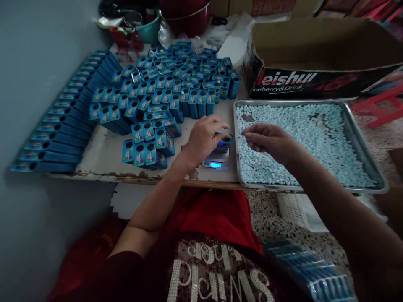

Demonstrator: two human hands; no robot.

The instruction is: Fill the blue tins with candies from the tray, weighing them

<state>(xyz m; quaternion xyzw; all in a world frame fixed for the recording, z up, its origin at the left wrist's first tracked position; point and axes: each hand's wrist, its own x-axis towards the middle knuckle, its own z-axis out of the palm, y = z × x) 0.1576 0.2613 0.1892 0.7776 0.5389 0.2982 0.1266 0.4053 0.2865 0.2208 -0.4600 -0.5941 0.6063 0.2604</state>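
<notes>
My left hand curls over a small blue box, its thumb at the box's upper edge. Beneath the box is a small digital scale with a lit blue display. My right hand is closed in a pinch above the left side of a metal tray. Whatever sits between its fingertips is too small to make out. Pale blue and white candy-like pieces cover most of the tray bottom.
Many blue boxes with dark round openings stand left of the scale. Long blue boxes line the wall. Behind the tray is an open cardboard carton. A red pot and teal bowl are at the back.
</notes>
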